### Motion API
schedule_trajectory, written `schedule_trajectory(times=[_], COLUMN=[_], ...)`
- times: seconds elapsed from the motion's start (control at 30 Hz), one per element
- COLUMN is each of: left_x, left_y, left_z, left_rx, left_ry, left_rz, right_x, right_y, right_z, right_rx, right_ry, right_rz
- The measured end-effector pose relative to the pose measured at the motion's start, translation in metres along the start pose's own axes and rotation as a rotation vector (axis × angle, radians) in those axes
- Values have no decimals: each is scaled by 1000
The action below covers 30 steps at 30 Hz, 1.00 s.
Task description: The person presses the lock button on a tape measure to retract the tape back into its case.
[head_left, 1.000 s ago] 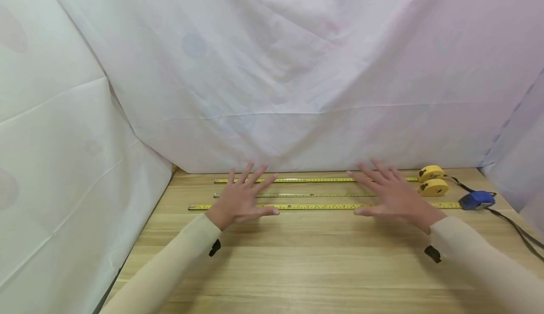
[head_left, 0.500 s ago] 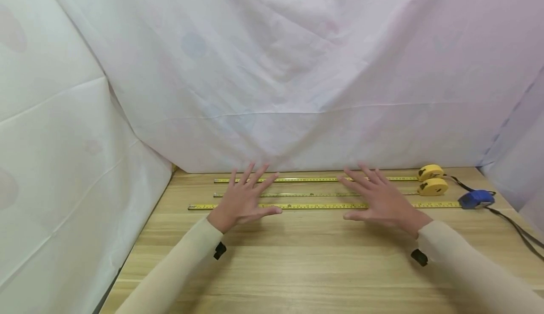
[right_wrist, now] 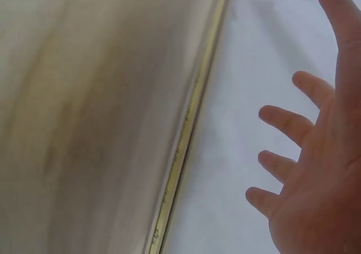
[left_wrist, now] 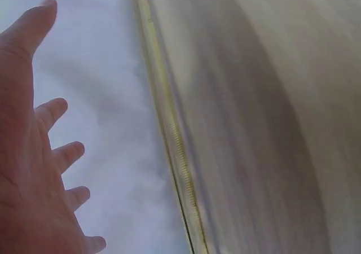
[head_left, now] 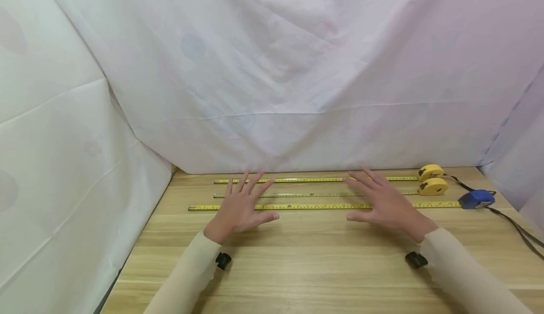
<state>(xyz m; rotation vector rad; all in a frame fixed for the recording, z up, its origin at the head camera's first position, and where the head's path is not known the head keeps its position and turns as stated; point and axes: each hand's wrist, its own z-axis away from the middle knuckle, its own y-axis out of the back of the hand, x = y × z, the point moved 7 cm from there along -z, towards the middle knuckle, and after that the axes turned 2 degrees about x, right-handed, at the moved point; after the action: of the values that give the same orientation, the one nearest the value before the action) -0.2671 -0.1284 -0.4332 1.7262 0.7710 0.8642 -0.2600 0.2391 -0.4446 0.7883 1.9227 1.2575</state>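
Note:
Three tape measures lie drawn out from right to left across the wooden table. The rear yellow tape measure [head_left: 430, 172] and the middle yellow tape measure [head_left: 432, 187] sit close together, and the blue tape measure [head_left: 477, 199] is nearest the front, its blade [head_left: 323, 206] reaching furthest left. My left hand [head_left: 239, 205] hovers over the left part of the blades, fingers spread and nothing held. Over their right part is my right hand [head_left: 386, 204], likewise spread and holding nothing. Each wrist view shows an open palm, with a yellow blade [left_wrist: 177, 135] beyond it.
A pale cloth [head_left: 272, 92] hangs behind the table and down both sides. Dark straps [head_left: 516, 226] trail from the tape measures at the right. The table's wooden top [head_left: 306, 267] stretches toward me.
My right hand has shifted left, closer to the left hand, uncovering more of the blades beside the cases. My left hand has moved only slightly. The tape measures stay where they were.

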Motion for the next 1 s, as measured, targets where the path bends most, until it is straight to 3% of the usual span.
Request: schedule_trajectory(times=[0.3,0.6,0.73,0.9,1.0], left_x=[-18,-47,-60,-73,-82], left_y=[23,45,57,62,63], left_z=[10,20,25,30,34], left_rx=[111,189,235,231,215], left_ry=[118,172,185,201,242], left_rz=[102,142,148,158,200], right_x=[19,49,65,86,97], right_y=[29,65,80,90,93], right_z=[14,36,52,68,76], right_rx=[-36,58,90,94,110], right_ry=[-154,-247,-302,-368,-393], right_rz=[-122,-260,-269,-248,-270])
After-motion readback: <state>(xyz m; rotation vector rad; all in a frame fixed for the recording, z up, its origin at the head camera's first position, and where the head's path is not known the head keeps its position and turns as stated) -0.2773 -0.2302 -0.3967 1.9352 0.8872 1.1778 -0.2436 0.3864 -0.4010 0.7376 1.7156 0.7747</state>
